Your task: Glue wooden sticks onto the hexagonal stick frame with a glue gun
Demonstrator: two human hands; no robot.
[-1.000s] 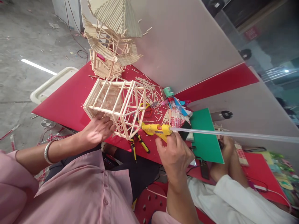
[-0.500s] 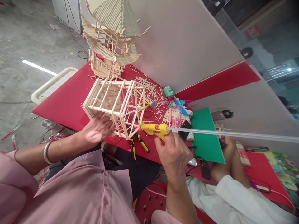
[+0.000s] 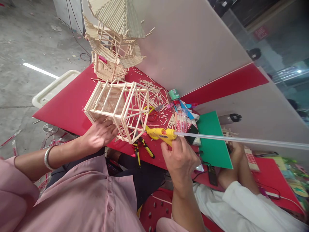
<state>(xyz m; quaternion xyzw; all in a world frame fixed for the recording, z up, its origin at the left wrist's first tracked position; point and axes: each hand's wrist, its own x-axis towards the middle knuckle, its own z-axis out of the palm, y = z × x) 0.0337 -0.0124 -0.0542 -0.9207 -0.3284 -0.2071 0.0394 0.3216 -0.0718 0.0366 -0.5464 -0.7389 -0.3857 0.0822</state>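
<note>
My left hand is closed on the near lower side of a wooden stick frame, which lies tilted on the red table. Some of its fingertips are hidden behind the sticks. In my right hand is a yellow glue gun, its nozzle pointing left at the frame's right end. Whether the nozzle touches a stick I cannot tell. A long clear glue stick runs out of the gun's back toward the right. Black and yellow pliers rest on the table just below the frame.
A tall stick-built tower with layered roofs stands behind the frame. Loose sticks and offcuts litter the table's far side, near a green-labelled container. A green board lies to the right, beside another person's arm.
The stick frame has shifted very slightly left with my left hand. My right hand and the glue gun have moved a little to the right, away from the frame's end.
</note>
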